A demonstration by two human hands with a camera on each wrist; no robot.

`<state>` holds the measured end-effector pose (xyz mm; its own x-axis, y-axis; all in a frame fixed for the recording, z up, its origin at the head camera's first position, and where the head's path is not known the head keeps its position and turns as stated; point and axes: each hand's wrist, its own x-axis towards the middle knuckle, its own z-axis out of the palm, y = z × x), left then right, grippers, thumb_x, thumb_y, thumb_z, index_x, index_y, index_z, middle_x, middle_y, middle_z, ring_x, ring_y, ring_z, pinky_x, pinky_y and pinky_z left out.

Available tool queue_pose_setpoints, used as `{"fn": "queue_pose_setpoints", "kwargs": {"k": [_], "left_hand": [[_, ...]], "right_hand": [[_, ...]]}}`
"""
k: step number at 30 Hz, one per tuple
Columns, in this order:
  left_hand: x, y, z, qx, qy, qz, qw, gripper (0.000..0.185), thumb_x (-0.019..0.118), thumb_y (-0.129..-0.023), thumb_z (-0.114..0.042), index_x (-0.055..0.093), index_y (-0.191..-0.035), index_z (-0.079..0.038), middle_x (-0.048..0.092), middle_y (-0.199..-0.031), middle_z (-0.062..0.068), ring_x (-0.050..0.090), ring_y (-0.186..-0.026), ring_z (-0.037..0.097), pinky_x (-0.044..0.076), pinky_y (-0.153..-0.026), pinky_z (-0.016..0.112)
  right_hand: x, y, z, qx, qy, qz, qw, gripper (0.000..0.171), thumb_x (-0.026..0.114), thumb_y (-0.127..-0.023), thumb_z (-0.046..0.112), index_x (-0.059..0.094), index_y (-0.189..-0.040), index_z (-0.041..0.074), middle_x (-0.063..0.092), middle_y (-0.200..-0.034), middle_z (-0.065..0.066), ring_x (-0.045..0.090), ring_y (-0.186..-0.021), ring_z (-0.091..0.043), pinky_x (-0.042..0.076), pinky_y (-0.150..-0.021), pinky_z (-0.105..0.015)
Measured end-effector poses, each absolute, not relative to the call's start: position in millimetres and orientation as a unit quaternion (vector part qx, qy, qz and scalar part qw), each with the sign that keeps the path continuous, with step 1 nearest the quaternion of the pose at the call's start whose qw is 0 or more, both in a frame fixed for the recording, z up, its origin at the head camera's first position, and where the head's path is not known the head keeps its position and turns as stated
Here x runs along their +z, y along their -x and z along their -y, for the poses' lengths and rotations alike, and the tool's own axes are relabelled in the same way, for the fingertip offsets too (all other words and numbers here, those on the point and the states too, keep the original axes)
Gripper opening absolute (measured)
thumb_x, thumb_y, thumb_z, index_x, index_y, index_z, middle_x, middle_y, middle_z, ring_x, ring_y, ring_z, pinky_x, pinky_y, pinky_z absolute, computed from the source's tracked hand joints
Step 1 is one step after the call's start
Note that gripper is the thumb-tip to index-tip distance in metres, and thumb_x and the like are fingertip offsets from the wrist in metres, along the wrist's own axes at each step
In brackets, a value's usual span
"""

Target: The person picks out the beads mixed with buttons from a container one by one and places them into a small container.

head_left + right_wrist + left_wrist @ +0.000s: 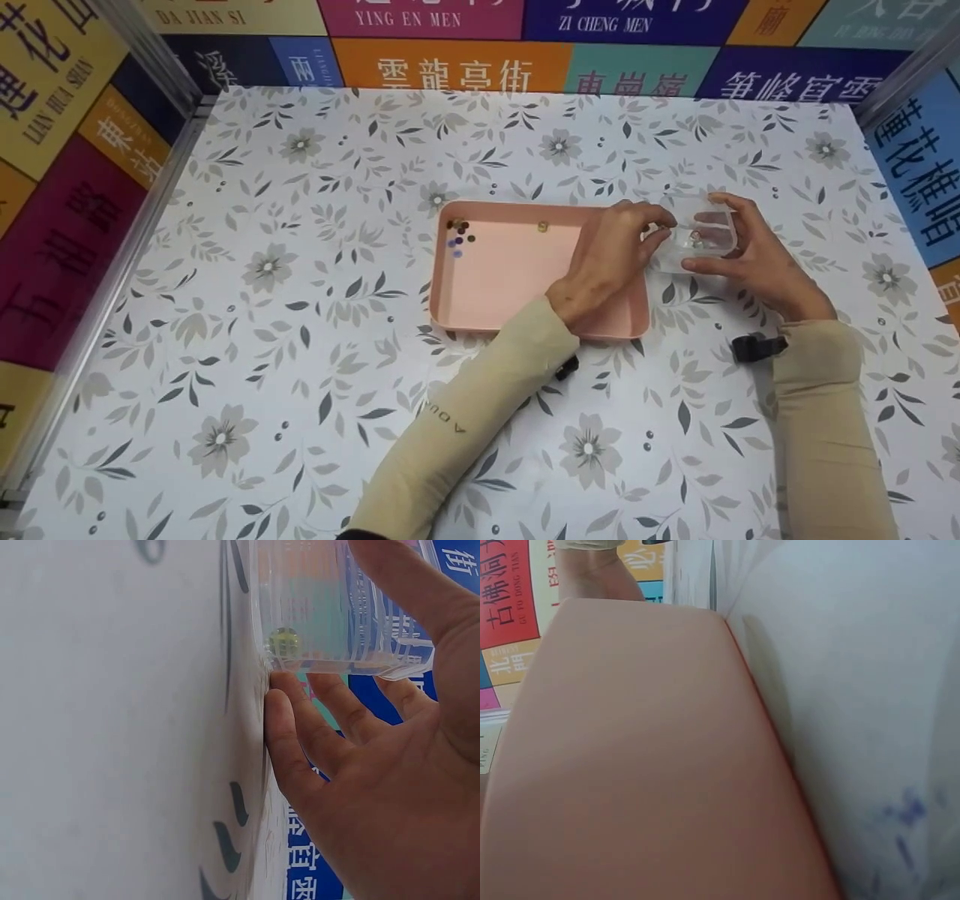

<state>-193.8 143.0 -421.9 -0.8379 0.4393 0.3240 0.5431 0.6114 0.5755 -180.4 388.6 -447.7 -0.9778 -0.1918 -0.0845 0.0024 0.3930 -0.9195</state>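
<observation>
In the head view my right hand (765, 259) holds a small clear plastic box (716, 241) by its right end, thumb at the front and fingers behind. The right wrist view shows fingers curved around the box, with a yellow-green bead (284, 641) at its bottom. My left hand (611, 259) reaches over the right part of a pink tray (442, 289), thumb and forefinger close together at the box's left rim. I cannot tell what lies between those fingertips. Toward the tray's back left corner sit several dark and blue beads (459, 240), and a gold bead (543, 226) near its back wall.
A white floral cloth (337, 412) covers the table. Colourful panels with Chinese lettering (454, 67) stand along the back and sides. A black strap device (757, 347) is on the right wrist. The tray's side wall (652, 750) fills much of the left wrist view.
</observation>
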Motion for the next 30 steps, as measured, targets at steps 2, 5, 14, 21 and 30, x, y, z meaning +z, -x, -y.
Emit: {"fn": "queue_pose_setpoints", "kwargs": {"k": [2, 5, 14, 21, 30], "left_hand": [[-422.6, 193.9, -143.5, -0.346, 0.28, 0.892, 0.077, 0.019, 0.066, -0.103, -0.027, 0.079, -0.117, -0.023, 0.079, -0.115, -0.012, 0.071, -0.104, 0.008, 0.052, -0.087, 0.019], [-423.3, 194.5, -144.4, -0.35, 0.287, 0.888, 0.075, 0.019, 0.066, -0.103, -0.026, 0.079, -0.117, -0.022, 0.079, -0.116, -0.011, 0.072, -0.106, 0.009, 0.052, -0.089, 0.018], [-423.6, 194.8, -145.9, -0.357, 0.289, 0.886, 0.059, 0.022, 0.065, -0.104, -0.025, 0.078, -0.121, -0.023, 0.078, -0.12, -0.012, 0.071, -0.107, 0.009, 0.05, -0.089, 0.015], [-422.0, 193.7, -147.4, -0.348, 0.279, 0.894, 0.046, 0.023, 0.064, -0.104, -0.027, 0.078, -0.122, -0.027, 0.077, -0.121, -0.016, 0.068, -0.105, 0.005, 0.05, -0.086, 0.013], [-421.2, 194.3, -149.6, -0.321, 0.271, 0.907, 0.035, 0.024, 0.064, -0.104, -0.029, 0.076, -0.125, -0.033, 0.075, -0.125, -0.018, 0.066, -0.11, 0.002, 0.05, -0.089, 0.013]], "right_hand": [[-448.0, 180.0, -388.3, -0.549, 0.057, -0.829, 0.089, 0.093, 0.079, -0.087, -0.004, 0.028, -0.159, 0.028, 0.049, -0.149, -0.006, 0.058, -0.128, -0.008, 0.052, -0.092, -0.012], [-448.2, 179.3, -388.0, -0.545, 0.059, -0.832, 0.089, 0.093, 0.079, -0.088, -0.002, 0.027, -0.159, 0.028, 0.048, -0.15, -0.007, 0.058, -0.129, -0.007, 0.052, -0.093, -0.012], [-447.1, 180.8, -388.2, -0.545, 0.061, -0.831, 0.087, 0.093, 0.079, -0.087, -0.005, 0.028, -0.159, 0.028, 0.049, -0.148, -0.005, 0.058, -0.128, -0.008, 0.053, -0.092, -0.013], [-446.6, 179.7, -388.3, -0.524, 0.058, -0.845, 0.089, 0.095, 0.08, -0.089, 0.001, 0.024, -0.16, 0.029, 0.047, -0.151, -0.007, 0.055, -0.13, -0.008, 0.052, -0.092, -0.013], [-447.0, 180.7, -387.8, -0.513, 0.051, -0.852, 0.089, 0.095, 0.081, -0.088, 0.002, 0.025, -0.16, 0.031, 0.047, -0.151, -0.006, 0.054, -0.131, -0.007, 0.051, -0.093, -0.012]]}}
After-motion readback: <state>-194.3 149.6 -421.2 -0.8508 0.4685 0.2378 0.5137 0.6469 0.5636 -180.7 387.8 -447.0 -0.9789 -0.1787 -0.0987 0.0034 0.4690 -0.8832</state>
